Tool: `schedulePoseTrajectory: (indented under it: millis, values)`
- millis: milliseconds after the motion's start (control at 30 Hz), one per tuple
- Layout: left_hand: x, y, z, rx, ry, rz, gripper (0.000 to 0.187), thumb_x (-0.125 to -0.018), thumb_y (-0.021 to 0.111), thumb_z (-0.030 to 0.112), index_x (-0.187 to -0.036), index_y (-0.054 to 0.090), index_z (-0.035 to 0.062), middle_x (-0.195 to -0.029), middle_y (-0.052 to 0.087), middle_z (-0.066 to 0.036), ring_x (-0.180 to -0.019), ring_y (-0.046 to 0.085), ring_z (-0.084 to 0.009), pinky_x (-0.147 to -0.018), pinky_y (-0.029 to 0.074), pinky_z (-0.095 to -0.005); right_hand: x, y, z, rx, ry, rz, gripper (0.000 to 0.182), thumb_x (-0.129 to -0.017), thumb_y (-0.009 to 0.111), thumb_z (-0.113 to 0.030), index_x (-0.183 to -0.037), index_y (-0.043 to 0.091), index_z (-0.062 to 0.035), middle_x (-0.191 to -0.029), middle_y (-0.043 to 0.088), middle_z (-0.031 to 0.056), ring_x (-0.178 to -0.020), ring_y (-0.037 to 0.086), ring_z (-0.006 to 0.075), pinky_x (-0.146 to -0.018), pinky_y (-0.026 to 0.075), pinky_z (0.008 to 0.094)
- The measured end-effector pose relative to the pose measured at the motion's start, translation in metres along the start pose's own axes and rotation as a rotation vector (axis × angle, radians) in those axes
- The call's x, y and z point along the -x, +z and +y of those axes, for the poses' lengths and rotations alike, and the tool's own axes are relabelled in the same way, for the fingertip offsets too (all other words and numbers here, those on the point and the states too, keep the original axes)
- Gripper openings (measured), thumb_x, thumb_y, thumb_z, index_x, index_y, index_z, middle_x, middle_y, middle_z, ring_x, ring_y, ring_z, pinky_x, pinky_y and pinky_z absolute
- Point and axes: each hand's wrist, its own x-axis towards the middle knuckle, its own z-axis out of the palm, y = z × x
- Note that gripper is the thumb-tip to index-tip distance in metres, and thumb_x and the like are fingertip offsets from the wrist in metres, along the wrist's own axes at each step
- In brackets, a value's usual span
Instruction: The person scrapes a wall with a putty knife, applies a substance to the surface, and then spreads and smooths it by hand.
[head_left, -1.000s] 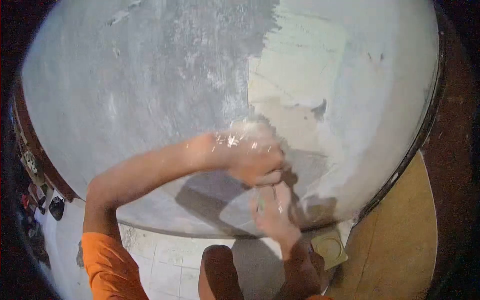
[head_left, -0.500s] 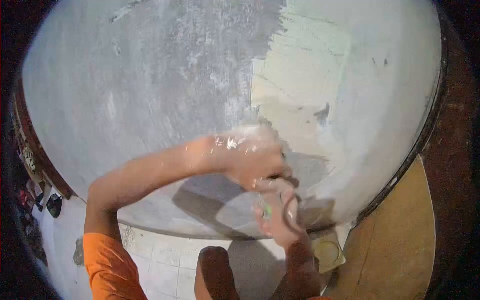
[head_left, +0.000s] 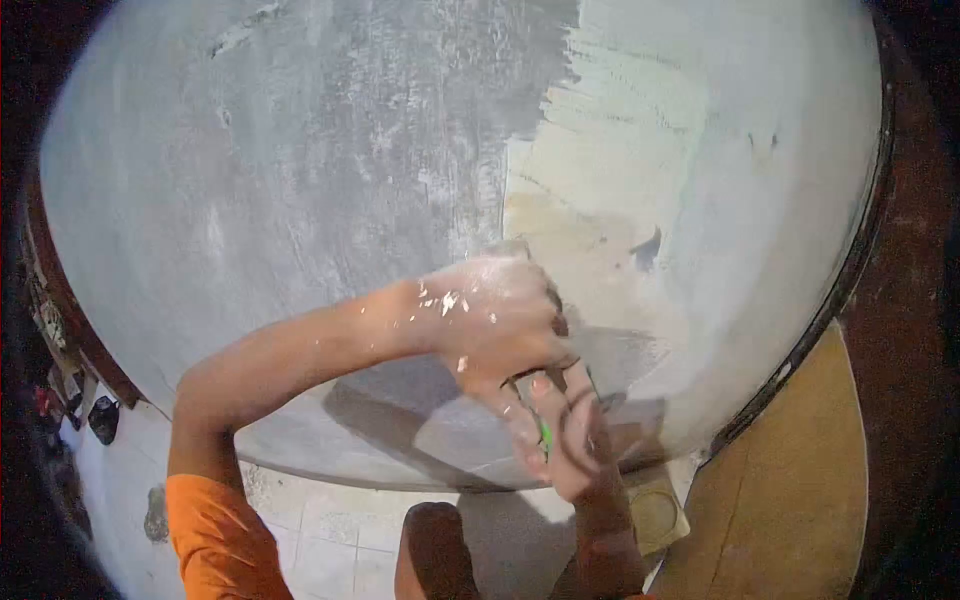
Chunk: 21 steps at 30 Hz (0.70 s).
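My left hand (head_left: pixel 505 310), flecked with white matter, reaches across in front of the wall (head_left: pixel 350 150). Its fingers are curled closed, and what they hold, if anything, is mostly hidden. Just below and touching it, my right hand (head_left: pixel 580 425) is wrapped round a slim tool with a bright green part (head_left: pixel 545 436); the tool's working end cannot be made out. Behind the hands the wall is streaky grey on the left, with a cream patch (head_left: pixel 590 190) on the right. The patch has a ragged edge and a dark mark.
A brown board (head_left: pixel 780 470) leans at the right by the dark wall edge. Near my right forearm lies a yellowish square piece with a round ring (head_left: pixel 655 515). Pale tiles (head_left: pixel 330 530) cover the floor, and a dark bundle (head_left: pixel 103 420) sits at the left.
My hands stay pressed together, with the left hand's fingers now lower around the right hand. The green part is seen slightly farther right. The view has shifted a little.
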Motion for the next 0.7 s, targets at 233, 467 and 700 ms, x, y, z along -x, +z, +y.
schedulePoseTrajectory:
  millis: [233,467,700]
  values:
    - [0.013,0.008,-0.002,0.053,0.03,-0.031,0.067,-0.072,0.066,0.071,-0.075,0.059,0.0042,-0.07,0.06,-0.015,-0.072,0.064,-0.0359,-0.069,0.05,-0.0468,0.018,0.002,0.04,-0.027,-0.174,-0.007,0.036,-0.101,0.047,-0.025,-0.127,0.031,-0.0071,-0.088,0.052,0.0076,-0.057,0.046,0.0099,-0.048,0.04,0.0264]
    - [0.005,0.003,0.002,-0.018,0.162,-0.02,0.047,-0.067,0.071,0.047,-0.078,0.064,0.0023,-0.075,0.067,-0.014,-0.076,0.067,-0.0334,-0.069,0.054,-0.0429,0.016,0.012,0.047,0.426,-0.338,0.143,0.032,-0.1,0.048,-0.022,-0.127,0.033,-0.0131,-0.094,0.053,0.005,-0.069,0.051,0.0107,-0.056,0.044,0.0236]
    - [-0.002,0.001,0.005,-0.162,0.072,-0.139,0.019,-0.069,0.063,0.023,-0.072,0.067,0.0042,-0.074,0.068,-0.014,-0.074,0.068,-0.031,-0.067,0.055,-0.041,0.014,0.021,0.055,0.001,-0.485,0.317,0.035,-0.089,0.061,-0.002,-0.121,0.045,-0.0028,-0.102,0.05,0.019,-0.07,0.056,0.0224,-0.059,0.048,0.0326]
